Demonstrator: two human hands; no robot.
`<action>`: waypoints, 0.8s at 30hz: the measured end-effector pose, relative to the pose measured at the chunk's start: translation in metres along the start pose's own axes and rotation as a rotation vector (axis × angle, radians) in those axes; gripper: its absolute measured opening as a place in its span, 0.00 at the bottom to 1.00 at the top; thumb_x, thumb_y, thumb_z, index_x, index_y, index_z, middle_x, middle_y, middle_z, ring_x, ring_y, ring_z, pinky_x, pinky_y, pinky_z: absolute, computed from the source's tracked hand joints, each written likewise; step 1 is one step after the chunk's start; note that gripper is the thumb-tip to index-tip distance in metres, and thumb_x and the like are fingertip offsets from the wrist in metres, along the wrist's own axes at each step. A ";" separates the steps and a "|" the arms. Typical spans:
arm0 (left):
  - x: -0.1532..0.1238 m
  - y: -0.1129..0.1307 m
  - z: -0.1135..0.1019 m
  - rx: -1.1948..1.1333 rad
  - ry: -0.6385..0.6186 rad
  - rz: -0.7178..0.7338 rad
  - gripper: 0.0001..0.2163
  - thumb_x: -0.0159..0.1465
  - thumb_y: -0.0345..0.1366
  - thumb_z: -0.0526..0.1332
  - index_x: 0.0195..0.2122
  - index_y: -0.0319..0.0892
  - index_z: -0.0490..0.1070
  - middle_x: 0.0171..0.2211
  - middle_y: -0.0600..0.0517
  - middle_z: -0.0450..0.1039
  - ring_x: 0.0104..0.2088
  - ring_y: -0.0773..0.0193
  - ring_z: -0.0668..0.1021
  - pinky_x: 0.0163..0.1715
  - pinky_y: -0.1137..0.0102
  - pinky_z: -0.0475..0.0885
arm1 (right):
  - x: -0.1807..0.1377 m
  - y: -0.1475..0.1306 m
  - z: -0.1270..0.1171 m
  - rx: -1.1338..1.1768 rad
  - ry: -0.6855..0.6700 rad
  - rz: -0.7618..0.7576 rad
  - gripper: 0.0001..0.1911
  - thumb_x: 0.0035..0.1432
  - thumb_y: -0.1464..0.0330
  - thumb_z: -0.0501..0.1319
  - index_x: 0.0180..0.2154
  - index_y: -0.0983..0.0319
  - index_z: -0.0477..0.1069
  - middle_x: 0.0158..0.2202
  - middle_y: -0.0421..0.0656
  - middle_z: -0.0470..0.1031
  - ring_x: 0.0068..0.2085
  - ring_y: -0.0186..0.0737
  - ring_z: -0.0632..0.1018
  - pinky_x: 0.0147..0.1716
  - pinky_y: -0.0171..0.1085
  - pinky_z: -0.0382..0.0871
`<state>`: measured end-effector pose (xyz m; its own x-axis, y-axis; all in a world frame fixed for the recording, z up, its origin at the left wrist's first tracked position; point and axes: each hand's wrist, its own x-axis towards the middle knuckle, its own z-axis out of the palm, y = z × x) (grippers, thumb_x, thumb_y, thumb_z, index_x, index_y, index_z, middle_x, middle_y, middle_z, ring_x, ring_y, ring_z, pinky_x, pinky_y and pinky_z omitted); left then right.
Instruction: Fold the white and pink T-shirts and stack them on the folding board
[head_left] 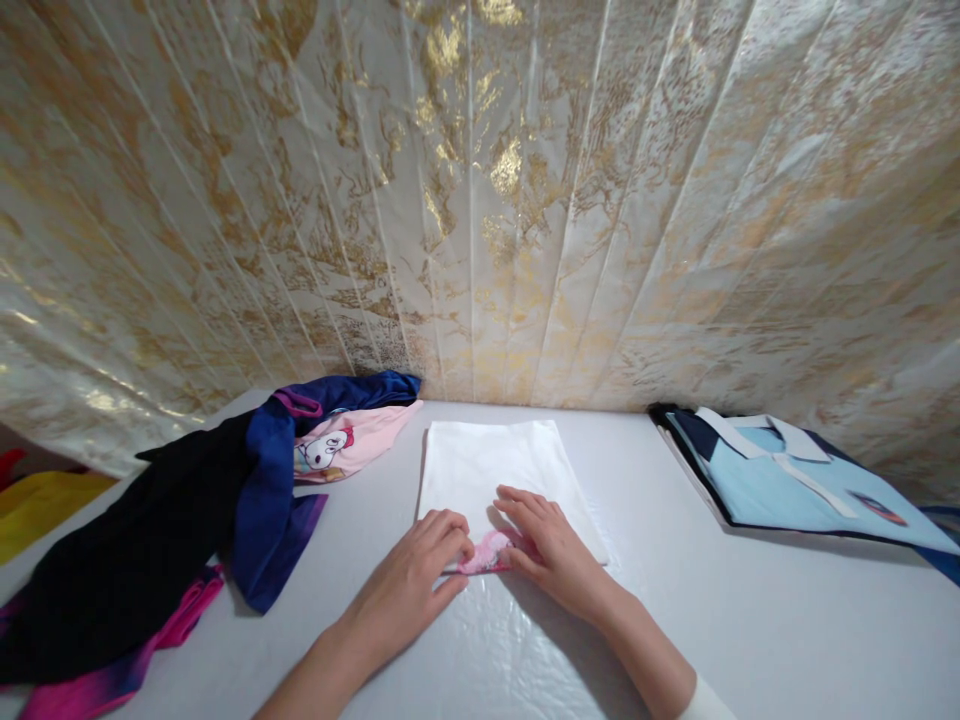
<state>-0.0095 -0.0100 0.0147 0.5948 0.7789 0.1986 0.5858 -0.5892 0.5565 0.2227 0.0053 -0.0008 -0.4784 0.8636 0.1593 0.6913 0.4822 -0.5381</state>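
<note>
1. A folded white cloth lies flat on the pale, glossy worktop, in the middle, straight ahead of the person.
2. A pink patterned patch shows at the cloth's near edge, between the two hands.
3. The left hand is at the near left corner of the cloth. Its fingers bend over the edge, with the thumb lower down, just outside it; whether they pinch the fabric cannot be told.
4. The right hand is over the near right part of the cloth, palm down, fingers extended and thumb apart, unclenched, the thumb beside the pink patch. A white sleeve shows at that forearm.
5. On the left of the worktop is a loose heap: a black garment, a navy garment with purple trim, and a pale pink garment bearing a cartoon face. Magenta fabric pokes out underneath on the near side.
6. Beyond the heap, at the far left, is yellow fabric.
7. On the right, well apart from the white cloth, a light blue shirt with a white collar lies folded on top of darker clothing.
8. Behind the worktop hangs a creased whitish curtain with gold patterning.
</note>
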 end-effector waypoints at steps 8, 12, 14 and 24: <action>0.001 -0.003 0.004 -0.030 0.035 -0.001 0.08 0.63 0.23 0.58 0.37 0.45 0.65 0.42 0.52 0.68 0.45 0.60 0.71 0.46 0.66 0.67 | -0.001 0.004 0.000 -0.004 0.027 -0.030 0.20 0.62 0.69 0.58 0.56 0.59 0.66 0.62 0.50 0.64 0.62 0.46 0.65 0.57 0.48 0.62; 0.005 -0.003 0.001 -0.028 0.066 -0.018 0.10 0.67 0.26 0.53 0.46 0.45 0.66 0.47 0.50 0.70 0.49 0.60 0.72 0.50 0.65 0.68 | 0.000 0.007 0.001 -0.057 0.086 -0.031 0.19 0.68 0.66 0.50 0.58 0.60 0.65 0.61 0.51 0.66 0.63 0.44 0.65 0.58 0.46 0.63; 0.012 -0.002 0.004 0.053 0.093 -0.017 0.15 0.69 0.28 0.50 0.54 0.46 0.64 0.55 0.48 0.68 0.56 0.61 0.69 0.55 0.63 0.65 | 0.003 0.006 0.004 -0.134 0.130 -0.020 0.20 0.69 0.66 0.47 0.59 0.62 0.63 0.62 0.51 0.65 0.65 0.45 0.63 0.58 0.47 0.62; 0.020 -0.013 0.037 0.448 -0.021 -0.027 0.22 0.70 0.34 0.49 0.66 0.40 0.54 0.67 0.44 0.51 0.67 0.57 0.56 0.62 0.57 0.58 | 0.003 0.027 0.019 -0.408 0.156 0.137 0.25 0.66 0.66 0.52 0.62 0.68 0.60 0.66 0.55 0.57 0.66 0.50 0.59 0.61 0.50 0.59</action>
<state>0.0147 0.0052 -0.0189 0.5847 0.7932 0.1700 0.7788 -0.6075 0.1562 0.2291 0.0177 -0.0308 -0.3017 0.9204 0.2487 0.9143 0.3533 -0.1982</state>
